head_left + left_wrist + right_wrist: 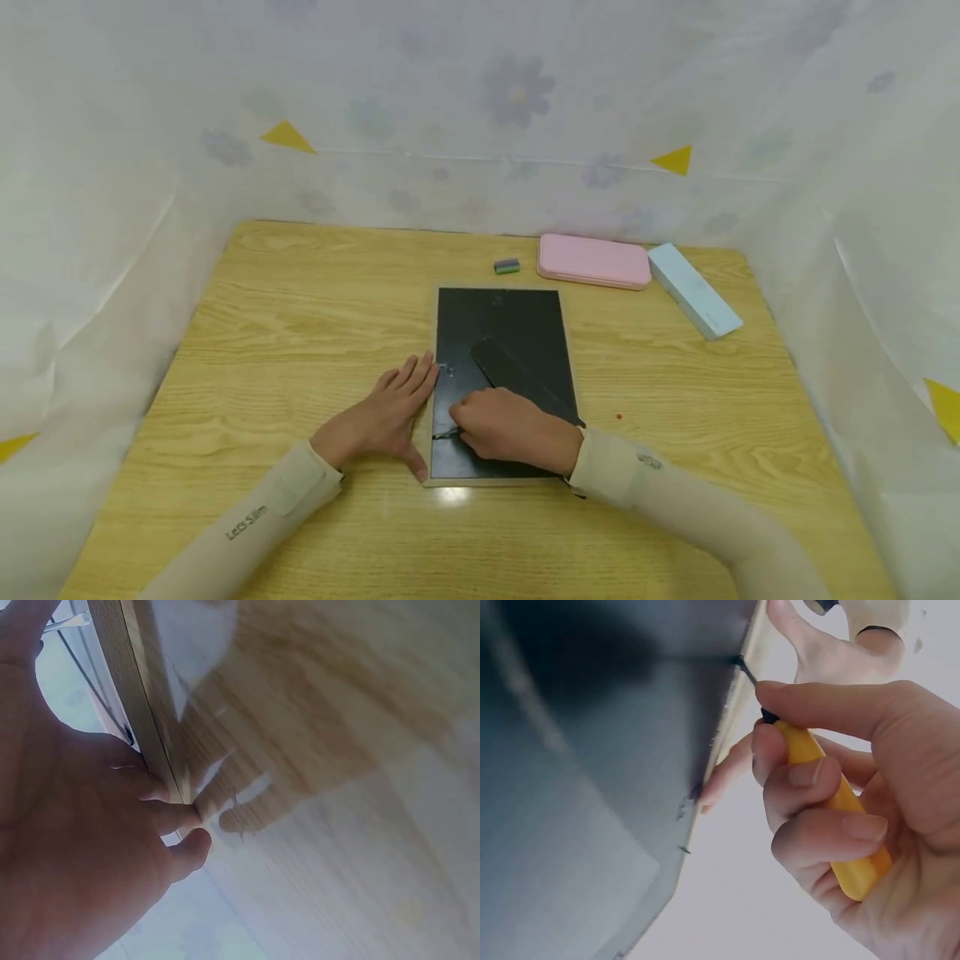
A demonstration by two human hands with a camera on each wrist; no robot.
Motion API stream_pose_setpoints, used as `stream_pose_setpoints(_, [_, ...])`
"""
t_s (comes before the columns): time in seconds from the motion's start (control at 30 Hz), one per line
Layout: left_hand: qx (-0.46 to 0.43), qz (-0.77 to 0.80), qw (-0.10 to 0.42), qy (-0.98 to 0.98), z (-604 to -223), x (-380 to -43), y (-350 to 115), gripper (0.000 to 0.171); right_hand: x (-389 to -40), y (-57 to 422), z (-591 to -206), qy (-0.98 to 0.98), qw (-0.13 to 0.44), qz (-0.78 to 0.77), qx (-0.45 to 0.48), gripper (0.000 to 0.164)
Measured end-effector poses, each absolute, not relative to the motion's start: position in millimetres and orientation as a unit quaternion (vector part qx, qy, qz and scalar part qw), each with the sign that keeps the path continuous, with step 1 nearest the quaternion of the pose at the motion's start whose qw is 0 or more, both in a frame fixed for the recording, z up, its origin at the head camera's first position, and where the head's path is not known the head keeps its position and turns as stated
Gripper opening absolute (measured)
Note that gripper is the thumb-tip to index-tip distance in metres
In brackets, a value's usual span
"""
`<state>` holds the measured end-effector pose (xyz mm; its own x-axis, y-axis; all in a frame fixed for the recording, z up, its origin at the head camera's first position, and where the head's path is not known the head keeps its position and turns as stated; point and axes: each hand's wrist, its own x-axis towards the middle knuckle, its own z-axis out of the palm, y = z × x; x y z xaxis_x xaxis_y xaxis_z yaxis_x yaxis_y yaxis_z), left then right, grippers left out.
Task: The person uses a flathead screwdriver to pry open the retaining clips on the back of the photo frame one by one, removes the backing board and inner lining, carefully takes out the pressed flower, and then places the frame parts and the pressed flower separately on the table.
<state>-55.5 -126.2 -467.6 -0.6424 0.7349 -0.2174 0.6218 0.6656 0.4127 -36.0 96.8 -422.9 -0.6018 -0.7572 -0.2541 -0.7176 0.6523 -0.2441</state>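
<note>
A picture frame [504,325] lies face down on the wooden table, its black back and pale wooden rim showing. A black stand leg [517,371] runs slantwise across the back. My left hand [386,417] lies spread at the frame's left side, fingertips and thumb touching the rim; the left wrist view shows the fingers along the wooden edge. My right hand [502,425] curls round the yellow handle of a screwdriver [806,750]. The screwdriver's thin shaft reaches the frame's left edge, close to a small dark tab in the right wrist view. Another small tab [684,850] sits farther along that edge.
At the table's back right lie a pink case [592,260] and a light blue box [694,290]. A small green and purple piece [507,266] is left of the case. A tiny red bit [618,416] lies right of the frame. Flowered white sheeting [450,108] surrounds the table.
</note>
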Motion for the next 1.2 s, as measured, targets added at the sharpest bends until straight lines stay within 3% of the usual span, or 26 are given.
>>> stream_pose_setpoints(0.27, [0.377, 0.158, 0.201, 0.890, -468, -57, -125, 0.150, -37, 86, -414, 0.891, 0.155, -0.023, -0.426, 0.024])
stream_pose_setpoints(0.57, [0.383, 0.156, 0.185, 0.891, -468, -55, -126, 0.149, -35, 75, -403, 0.888, 0.114, 0.011, -0.445, 0.019])
stream_pose_setpoints(0.97, [0.384, 0.162, 0.193, 0.888, -469, -56, -127, 0.150, -32, 59, -395, 0.887, 0.104, 0.048, -0.448, 0.032])
stream_pose_setpoints(1.2, [0.383, 0.171, 0.214, 0.882, -465, -55, -126, 0.149, -30, 48, -392, 0.883, 0.098, 0.034, -0.457, 0.017])
